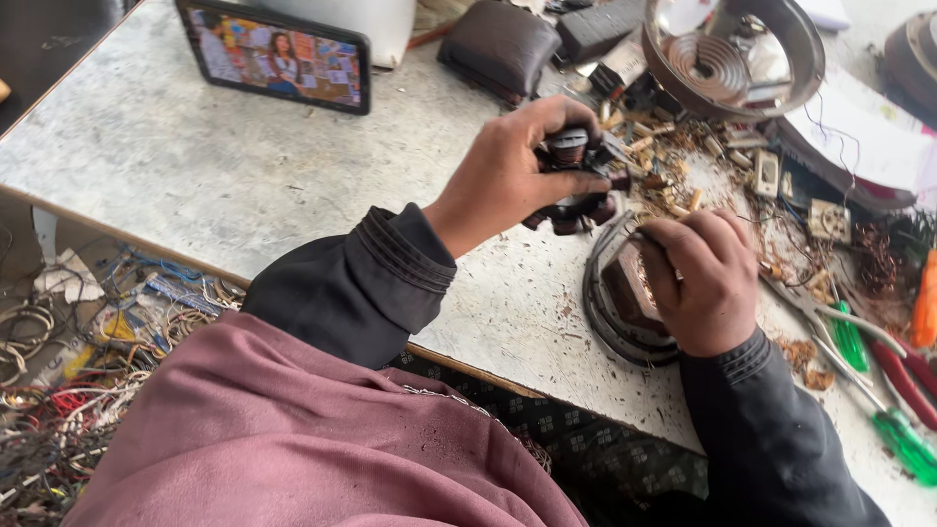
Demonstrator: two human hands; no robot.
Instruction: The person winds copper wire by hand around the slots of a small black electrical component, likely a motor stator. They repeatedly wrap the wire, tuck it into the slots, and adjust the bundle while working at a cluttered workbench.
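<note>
My left hand (pixel 503 176) is closed around a small dark motor part (pixel 576 181) with a round ribbed top, held just above the worn grey table (pixel 244 185). My right hand (pixel 703 283) rests fisted on a dark round housing (pixel 610 312) that holds a brownish block with copper windings (pixel 630 288); its fingers pinch something small that I cannot make out. Both hands are close together, the left slightly above and left of the right. Dark sleeves cover both forearms.
A phone (pixel 278 54) playing a video leans at the back. A round metal casing (pixel 737 59), a dark pouch (pixel 498 44), scattered small parts (pixel 673 156), green-handled screwdrivers (pixel 903 439) and pliers lie right. Tangled wires (pixel 59 390) fill the floor at left.
</note>
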